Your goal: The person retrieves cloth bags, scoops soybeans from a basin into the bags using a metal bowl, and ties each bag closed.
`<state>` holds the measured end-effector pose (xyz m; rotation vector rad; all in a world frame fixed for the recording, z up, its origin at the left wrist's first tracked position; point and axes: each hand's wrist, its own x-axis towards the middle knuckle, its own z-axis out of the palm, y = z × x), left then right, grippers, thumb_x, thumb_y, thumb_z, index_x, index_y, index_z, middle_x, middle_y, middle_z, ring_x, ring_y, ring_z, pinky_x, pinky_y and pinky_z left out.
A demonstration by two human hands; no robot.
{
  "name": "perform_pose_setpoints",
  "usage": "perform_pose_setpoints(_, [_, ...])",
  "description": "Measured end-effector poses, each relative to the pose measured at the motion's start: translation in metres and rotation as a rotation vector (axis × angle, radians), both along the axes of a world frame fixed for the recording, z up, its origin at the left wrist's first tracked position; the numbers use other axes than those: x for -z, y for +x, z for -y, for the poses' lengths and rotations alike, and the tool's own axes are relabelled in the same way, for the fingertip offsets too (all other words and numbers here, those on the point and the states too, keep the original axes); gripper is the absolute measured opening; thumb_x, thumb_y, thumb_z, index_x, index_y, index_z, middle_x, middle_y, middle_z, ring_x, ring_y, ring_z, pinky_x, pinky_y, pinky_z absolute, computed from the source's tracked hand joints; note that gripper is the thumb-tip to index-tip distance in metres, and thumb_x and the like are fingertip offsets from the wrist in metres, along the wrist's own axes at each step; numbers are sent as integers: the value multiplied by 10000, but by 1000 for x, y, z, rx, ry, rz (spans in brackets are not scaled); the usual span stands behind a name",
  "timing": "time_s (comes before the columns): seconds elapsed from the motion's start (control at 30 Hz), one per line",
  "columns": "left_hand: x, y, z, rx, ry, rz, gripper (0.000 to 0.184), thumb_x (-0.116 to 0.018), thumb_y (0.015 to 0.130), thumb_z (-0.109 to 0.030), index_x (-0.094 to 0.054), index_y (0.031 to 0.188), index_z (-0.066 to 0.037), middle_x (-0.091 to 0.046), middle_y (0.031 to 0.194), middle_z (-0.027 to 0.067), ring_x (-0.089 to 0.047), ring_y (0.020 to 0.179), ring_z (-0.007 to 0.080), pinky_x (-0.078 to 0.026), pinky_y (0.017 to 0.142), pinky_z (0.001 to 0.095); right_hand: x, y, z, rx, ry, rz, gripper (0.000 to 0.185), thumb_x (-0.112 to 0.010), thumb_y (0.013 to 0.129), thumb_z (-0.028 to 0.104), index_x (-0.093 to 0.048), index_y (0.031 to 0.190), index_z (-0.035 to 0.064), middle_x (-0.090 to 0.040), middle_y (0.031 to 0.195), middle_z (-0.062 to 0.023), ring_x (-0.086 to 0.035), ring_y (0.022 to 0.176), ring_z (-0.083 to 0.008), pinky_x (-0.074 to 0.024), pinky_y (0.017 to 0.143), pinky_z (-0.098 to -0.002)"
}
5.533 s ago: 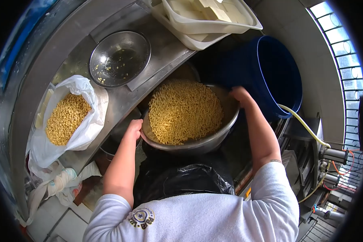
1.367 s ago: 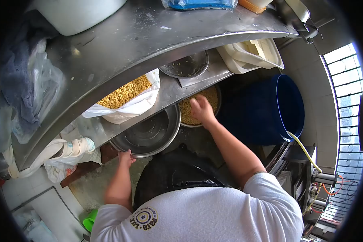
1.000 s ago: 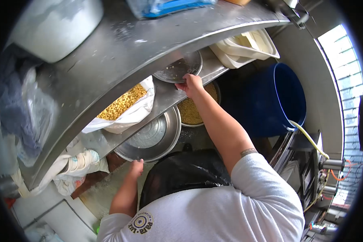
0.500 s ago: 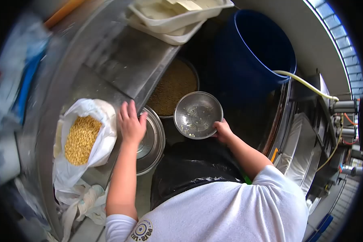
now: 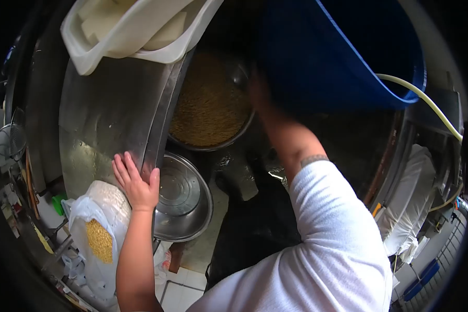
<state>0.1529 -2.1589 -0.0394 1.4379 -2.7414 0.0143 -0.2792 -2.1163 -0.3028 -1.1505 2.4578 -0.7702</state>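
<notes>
My left hand (image 5: 136, 183) lies flat with fingers spread on the edge of the metal counter (image 5: 109, 119). Below that edge sits a wide metal basin (image 5: 195, 221) with a round metal piece inside. My right hand (image 5: 258, 89) reaches forward to the right rim of a large basin of grain in water (image 5: 208, 117); its fingers are dark and blurred. Beside them a shiny curved part of the metal bowl (image 5: 238, 77) shows, mostly hidden in shadow. Left of my left hand stands a white bag (image 5: 120, 208) holding yellow grain (image 5: 99, 241).
A big blue barrel (image 5: 343, 78) stands at the upper right, with a pale hose (image 5: 426, 99) over its rim. Stacked white tubs (image 5: 166, 49) rest on the far counter. White cloth (image 5: 408, 192) hangs at the right, and a strainer (image 5: 10, 140) is at far left.
My right arm has stretched forward, carrying the metal bowl from in front of my body to the grain basin. My left hand stays on the counter edge. The view has shifted forward.
</notes>
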Motion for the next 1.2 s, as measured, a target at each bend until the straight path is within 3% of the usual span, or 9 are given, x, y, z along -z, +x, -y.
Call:
perform_pose_setpoints(0.13, [-4, -3, 3, 21, 42, 21, 915, -626, 931, -488, -263, 1587, 37, -209, 1636, 315, -204, 1499, 520, -186, 1216, 596, 32, -12, 92, 64, 31, -26, 660, -502, 970, 27, -298, 1591, 116, -434, 1455, -370, -504, 1327, -483, -466, 1088, -509])
perform_pose_setpoints(0.23, [-3, -4, 5, 54, 79, -11, 925, -589, 938, -503, -248, 1578, 72, -196, 1634, 326, -195, 1497, 530, -176, 1214, 614, 20, -4, 107, -218, 307, -251, 616, -495, 981, 41, -339, 1567, 147, -415, 1492, -335, -482, 1360, -460, -458, 1110, -501])
perform_pose_setpoints(0.33, [-3, -9, 5, 42, 85, -3, 913, -575, 943, -490, -241, 1578, 75, -192, 1630, 336, -195, 1496, 535, -175, 1214, 620, 53, 0, 98, -145, 35, -108, 594, -542, 977, 78, -379, 1544, 145, -405, 1526, -285, -475, 1370, -450, -445, 1134, -487])
perform_pose_setpoints(0.4, [-3, -10, 5, 50, 80, 4, 905, -567, 947, -482, -237, 1578, 76, -192, 1628, 341, -194, 1495, 540, -177, 1213, 622, 61, -1, 86, -33, 151, 24, 562, -538, 1001, 102, -400, 1544, 151, -406, 1559, -231, -455, 1400, -426, -420, 1165, -472])
perform_pose_setpoints(0.63, [3, -10, 6, 52, 77, 6, 920, -508, 975, -554, -221, 1584, 72, -182, 1624, 354, -194, 1491, 558, -195, 1196, 647, 100, -15, 50, 184, -5, 576, 594, -529, 1020, 150, -351, 1587, 135, -452, 1534, -239, -477, 1403, -379, -400, 1182, -451])
perform_pose_setpoints(0.73, [3, -10, 5, 53, 92, 12, 948, -471, 992, -619, -206, 1588, 68, -170, 1623, 361, -187, 1488, 569, -190, 1183, 666, 117, -23, 44, 189, 64, 550, 616, -549, 1007, 139, -346, 1589, 120, -560, 1426, -252, -578, 1293, -382, -476, 1100, -451])
perform_pose_setpoints(0.8, [4, -10, 5, 56, 96, -7, 947, -464, 996, -617, -194, 1591, 70, -162, 1621, 367, -187, 1488, 566, -184, 1186, 660, 132, -28, 39, 173, 163, 592, 596, -539, 1012, 131, -355, 1578, 95, -666, 1262, -237, -678, 1080, -393, -564, 934, -470])
perform_pose_setpoints(0.93, [6, -8, 3, 56, 88, 7, 936, -461, 1000, -593, -200, 1585, 90, -165, 1638, 337, -183, 1512, 513, -156, 1222, 595, 183, -19, 27, -2, 246, 431, 570, -558, 1006, 138, -394, 1548, 77, -717, 1108, -204, -706, 868, -349, -583, 789, -475])
perform_pose_setpoints(1.2, [9, -4, 3, 78, 80, 0, 938, -433, 1010, -611, -188, 1589, 85, -164, 1641, 332, -180, 1517, 500, -148, 1227, 581, 246, 5, 8, 358, -266, 801, 531, -660, 962, 148, -503, 1456, 32, -692, 1124, -161, -694, 883, -293, -600, 721, -423])
